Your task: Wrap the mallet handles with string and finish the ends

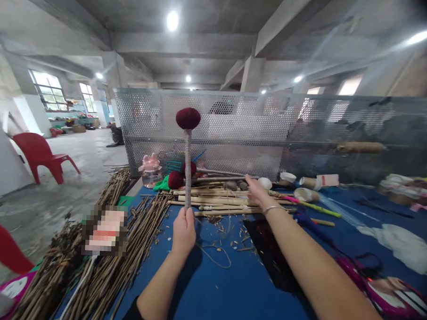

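A mallet-like stick stands upright in my left hand (pixel 184 232), which is closed round the lower end of its pale wrapped handle. Its dark red rounded head (pixel 188 118) is at the top. My right hand (pixel 259 192) reaches over the far part of the table, fingers partly stretched out, the fingertips by the grey handles (pixel 227 173) of similar mallets lying there. Whether the fingers touch a handle is unclear. Two dark red heads (pixel 176 180) show behind the upright handle. Pale wooden sticks (pixel 219 200) lie below my right hand.
Bundles of thin brown twigs (pixel 139 237) cover the blue table's (pixel 222 292) left side. A perforated metal screen (pixel 147 129) rises behind. A pink bear-eared jar (pixel 151 169), paper cups (pixel 304 194), white plastic (pixel 404 246) and a magenta device (pixel 387 299) stand around. A red chair (pixel 40 155) is at left.
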Available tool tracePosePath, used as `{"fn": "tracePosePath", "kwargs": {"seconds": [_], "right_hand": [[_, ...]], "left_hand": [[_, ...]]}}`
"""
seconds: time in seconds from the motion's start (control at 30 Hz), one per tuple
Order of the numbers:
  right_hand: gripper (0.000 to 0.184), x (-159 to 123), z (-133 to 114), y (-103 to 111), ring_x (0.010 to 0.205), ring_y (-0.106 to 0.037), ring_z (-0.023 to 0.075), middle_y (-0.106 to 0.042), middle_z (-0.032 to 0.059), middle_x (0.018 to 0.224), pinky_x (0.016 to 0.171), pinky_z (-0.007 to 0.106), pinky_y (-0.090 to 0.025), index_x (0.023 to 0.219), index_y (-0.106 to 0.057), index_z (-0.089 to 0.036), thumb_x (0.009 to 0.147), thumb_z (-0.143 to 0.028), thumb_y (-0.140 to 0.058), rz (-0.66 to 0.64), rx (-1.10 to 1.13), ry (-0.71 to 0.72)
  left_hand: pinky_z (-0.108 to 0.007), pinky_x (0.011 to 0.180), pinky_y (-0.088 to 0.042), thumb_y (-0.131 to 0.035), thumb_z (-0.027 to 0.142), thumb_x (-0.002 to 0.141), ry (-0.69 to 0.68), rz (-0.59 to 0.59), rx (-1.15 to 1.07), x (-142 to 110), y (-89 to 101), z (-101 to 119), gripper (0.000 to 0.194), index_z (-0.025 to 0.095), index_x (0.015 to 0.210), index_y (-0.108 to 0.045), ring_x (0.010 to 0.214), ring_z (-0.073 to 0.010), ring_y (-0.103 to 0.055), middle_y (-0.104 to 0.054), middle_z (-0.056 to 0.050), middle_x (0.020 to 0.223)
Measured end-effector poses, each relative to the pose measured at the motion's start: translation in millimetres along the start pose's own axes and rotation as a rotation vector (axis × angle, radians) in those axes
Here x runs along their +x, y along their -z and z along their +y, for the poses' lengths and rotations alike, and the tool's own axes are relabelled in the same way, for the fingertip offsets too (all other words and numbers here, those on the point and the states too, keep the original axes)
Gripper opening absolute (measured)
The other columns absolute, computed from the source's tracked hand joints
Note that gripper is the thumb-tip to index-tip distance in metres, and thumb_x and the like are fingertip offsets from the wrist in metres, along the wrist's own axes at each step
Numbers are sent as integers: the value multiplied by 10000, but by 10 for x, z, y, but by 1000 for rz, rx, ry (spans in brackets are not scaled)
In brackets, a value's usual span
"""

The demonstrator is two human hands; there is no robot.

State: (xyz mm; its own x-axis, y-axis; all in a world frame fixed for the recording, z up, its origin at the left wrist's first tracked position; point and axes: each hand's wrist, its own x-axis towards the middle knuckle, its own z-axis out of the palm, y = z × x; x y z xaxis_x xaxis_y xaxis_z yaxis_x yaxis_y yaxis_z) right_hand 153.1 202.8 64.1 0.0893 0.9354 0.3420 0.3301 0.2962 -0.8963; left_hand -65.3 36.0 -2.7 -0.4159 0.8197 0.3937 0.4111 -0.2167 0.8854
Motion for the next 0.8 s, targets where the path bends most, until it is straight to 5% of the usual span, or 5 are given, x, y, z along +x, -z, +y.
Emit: {"fn": "tracePosePath", "kwargs": {"seconds": [0.2,0.43,0.57,0.7,0.8], "right_hand": [[512,-644,22,-415,907,-571,226,-632,96,955,772,359,-464,951,-565,-181,772,-644,-436,-153,62,-46],[504,-1398,-240,-434,670,-553,172,-617,29,754,672,316,-436,916,-605,-197,839,-635,-367,-764,96,163],[571,-1071,-191,67,708,-556,220,-586,61,673,710,347,-414,649,-560,-178,836,-645,-291,-222,-242,142],[598,-785,-121,471,1056,-498,340,-580,197,1061,863,454,-377,1017,-551,-123,684,-619,-555,357,-525,75],[648,-910,-156,315,1155,-445,308,-506,197,1209,956,462,-337,1151,-456,-144,698,-596,-559,249,-290,197]], "left_hand": [[-229,509,-284,-298,422,915,-36,-110,-42,-70,-58,32,331,206,683,-393,494,-111,-388,-412,37,550],[-241,587,-362,-309,387,912,-111,-238,-38,-154,-42,184,348,175,742,-527,558,-135,-497,-532,-1,588],[-270,659,-380,-319,343,909,-139,-158,76,-129,6,205,346,154,873,-606,675,-175,-563,-620,-58,715],[-261,666,-382,-318,335,908,-160,-180,54,-130,-6,203,336,163,839,-598,684,-172,-570,-626,-57,724],[-246,634,-368,-326,328,906,-146,-215,56,-156,-42,198,319,177,738,-551,627,-155,-544,-597,-34,662]]}}
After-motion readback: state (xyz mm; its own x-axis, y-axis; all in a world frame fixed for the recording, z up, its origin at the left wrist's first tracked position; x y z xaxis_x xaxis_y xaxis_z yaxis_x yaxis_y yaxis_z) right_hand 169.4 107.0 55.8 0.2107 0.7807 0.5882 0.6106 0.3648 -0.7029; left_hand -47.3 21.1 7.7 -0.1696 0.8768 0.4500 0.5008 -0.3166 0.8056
